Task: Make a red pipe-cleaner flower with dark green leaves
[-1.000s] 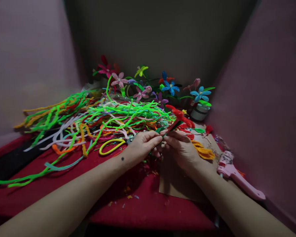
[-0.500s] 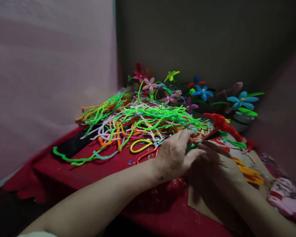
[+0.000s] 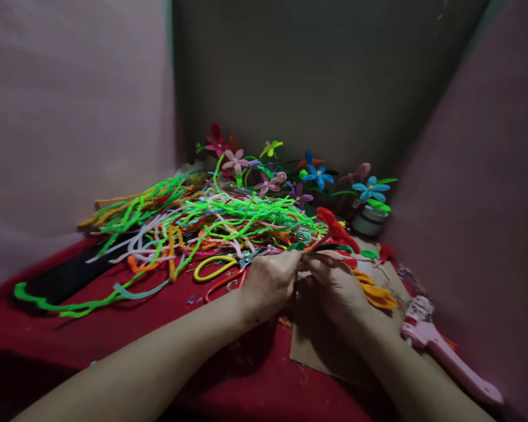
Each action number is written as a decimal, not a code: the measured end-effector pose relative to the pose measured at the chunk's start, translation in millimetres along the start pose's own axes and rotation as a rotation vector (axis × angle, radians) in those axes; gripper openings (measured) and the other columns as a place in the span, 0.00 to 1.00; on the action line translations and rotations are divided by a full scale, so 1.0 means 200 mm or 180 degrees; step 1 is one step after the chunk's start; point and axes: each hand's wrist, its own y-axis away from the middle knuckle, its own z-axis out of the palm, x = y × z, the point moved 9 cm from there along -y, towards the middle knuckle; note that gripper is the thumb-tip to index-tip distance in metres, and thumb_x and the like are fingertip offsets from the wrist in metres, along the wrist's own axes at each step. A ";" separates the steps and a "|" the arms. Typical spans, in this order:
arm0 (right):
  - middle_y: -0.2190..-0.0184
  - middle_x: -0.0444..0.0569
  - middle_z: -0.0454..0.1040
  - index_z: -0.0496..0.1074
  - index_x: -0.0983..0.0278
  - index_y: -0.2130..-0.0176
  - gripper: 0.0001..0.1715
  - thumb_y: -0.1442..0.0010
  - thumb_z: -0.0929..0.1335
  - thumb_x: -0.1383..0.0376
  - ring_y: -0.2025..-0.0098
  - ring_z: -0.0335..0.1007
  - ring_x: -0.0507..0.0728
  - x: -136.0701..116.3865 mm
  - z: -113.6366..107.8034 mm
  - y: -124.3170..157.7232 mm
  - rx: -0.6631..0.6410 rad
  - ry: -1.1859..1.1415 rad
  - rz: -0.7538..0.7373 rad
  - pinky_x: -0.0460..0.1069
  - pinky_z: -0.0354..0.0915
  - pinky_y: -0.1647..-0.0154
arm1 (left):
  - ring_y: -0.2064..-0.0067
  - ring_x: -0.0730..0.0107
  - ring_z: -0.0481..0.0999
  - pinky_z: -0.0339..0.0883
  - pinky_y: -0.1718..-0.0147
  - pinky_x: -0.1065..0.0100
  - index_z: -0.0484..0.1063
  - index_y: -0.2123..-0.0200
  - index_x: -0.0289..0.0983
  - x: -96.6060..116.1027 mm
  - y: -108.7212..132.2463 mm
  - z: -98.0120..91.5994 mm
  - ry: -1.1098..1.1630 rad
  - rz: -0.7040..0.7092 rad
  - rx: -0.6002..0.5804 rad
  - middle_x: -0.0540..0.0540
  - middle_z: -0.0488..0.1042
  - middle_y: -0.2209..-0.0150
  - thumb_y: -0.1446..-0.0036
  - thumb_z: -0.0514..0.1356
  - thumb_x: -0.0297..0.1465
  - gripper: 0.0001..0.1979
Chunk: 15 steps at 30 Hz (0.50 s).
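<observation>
My left hand [image 3: 270, 281] and my right hand [image 3: 337, 284] meet at the middle of the table, fingers pinched together on the green stem of a red pipe-cleaner flower [image 3: 334, 228]. The flower head points up and to the right, above my right hand. A big tangle of pipe cleaners [image 3: 211, 220], mostly neon green, with orange, white and pink, lies just behind my left hand. Yellow-and-red-handled scissors [image 3: 220, 269] rest on the red cloth to the left of my left hand.
Finished pipe-cleaner flowers [image 3: 317, 174] in pink, blue, yellow and purple stand at the back wall. A small grey jar [image 3: 368, 221] sits at the right. A pink glue gun [image 3: 444, 351] lies on brown cardboard [image 3: 317, 351]. Orange pieces [image 3: 376, 294] lie by my right hand.
The view has swung left and then back to the right while both hands stayed pinched on the flower stem. The flower has tipped a little lower.
</observation>
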 end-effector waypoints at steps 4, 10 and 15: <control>0.74 0.44 0.73 0.77 0.63 0.72 0.05 0.54 0.72 0.65 0.72 0.61 0.52 -0.07 0.04 0.00 -0.0341 0.0299 -0.0347 0.47 0.55 0.73 | 0.74 0.73 0.66 0.57 0.73 0.72 0.69 0.72 0.37 -0.10 -0.02 -0.03 0.1436 -0.0834 0.0178 0.50 0.68 0.77 0.43 0.53 0.30 0.08; 0.76 0.43 0.71 0.77 0.63 0.72 0.05 0.53 0.70 0.67 0.73 0.59 0.51 -0.10 0.08 0.00 -0.0529 0.0267 -0.0419 0.47 0.54 0.72 | 0.83 0.83 0.52 0.44 0.84 0.77 0.63 0.77 0.35 -0.14 0.01 0.11 0.3444 -0.1760 -0.0245 0.56 0.58 0.84 0.47 0.57 0.32 0.10; 0.78 0.42 0.69 0.76 0.61 0.74 0.05 0.57 0.73 0.64 0.75 0.58 0.50 -0.04 0.09 -0.01 -0.0587 -0.0185 -0.0141 0.47 0.55 0.72 | 0.85 0.86 0.43 0.40 0.86 0.79 0.67 0.62 0.36 -0.07 0.03 0.21 0.4898 -0.1835 -0.0928 0.59 0.56 0.83 0.46 0.59 0.34 0.09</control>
